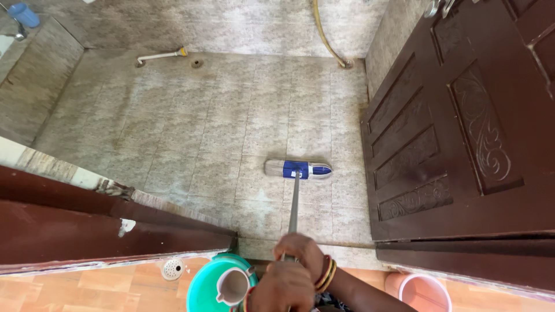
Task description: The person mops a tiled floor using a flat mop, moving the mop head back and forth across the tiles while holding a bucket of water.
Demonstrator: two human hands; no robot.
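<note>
Both hands [292, 271] clenched around mop handle [293, 202].

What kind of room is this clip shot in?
Most likely a tiled bathroom or wash area in a home, seen from its doorway. A floor drain sits in the tiled floor, a hose runs down the far wall, and a carved wooden door stands open.

no packages, labels, signs or screens anywhere in view
</note>
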